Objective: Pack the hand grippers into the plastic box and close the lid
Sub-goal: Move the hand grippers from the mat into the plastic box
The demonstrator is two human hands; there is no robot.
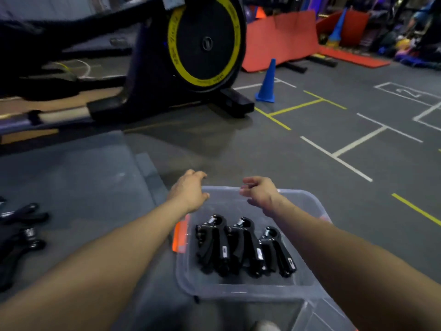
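On the floor at far left, we list at least two hand grippers (22,225) not yet packed, lying well apart from the box. Centre: our left hand (189,193), fingers loosely curled, holding nothing, over the far left corner of the plastic box (241,289); whether it touches the rim we cannot tell. Right of it, our right hand (261,193), likewise loosely curled and empty, above the far rim. Inside the box, three packed grippers (245,247) side by side. We judge packing part done, closing still to come.
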